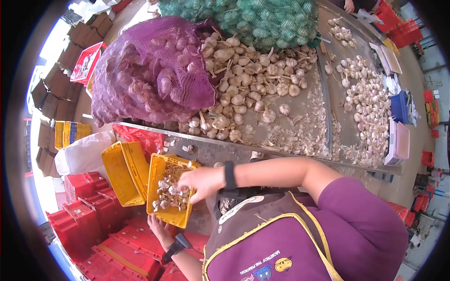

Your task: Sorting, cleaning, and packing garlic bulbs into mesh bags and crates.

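A yellow plastic crate [153, 182] with garlic bulbs [172, 196] and loose skins on its bottom is in front of me. My left hand [161, 230] has its fingers at the crate's near-left end, against the rim. Over the crate's right side reaches my right hand [202, 184], slightly blurred, its fingers above or among the bulbs. Whether it holds a bulb is hidden. Both wrists wear dark bands. Beyond the crate, a purple mesh sack [154, 73] of garlic lies on a metal-edged table [253, 130], its mouth towards a heap of garlic bulbs [246, 77].
A green mesh sack [246, 21] of garlic stands behind the heap. More garlic [365, 109] lies on the table's right section. Another yellow crate [123, 172], a white sack [84, 151] and red crates [119, 253] stand to the left. A co-worker's hand [348, 6] shows far off.
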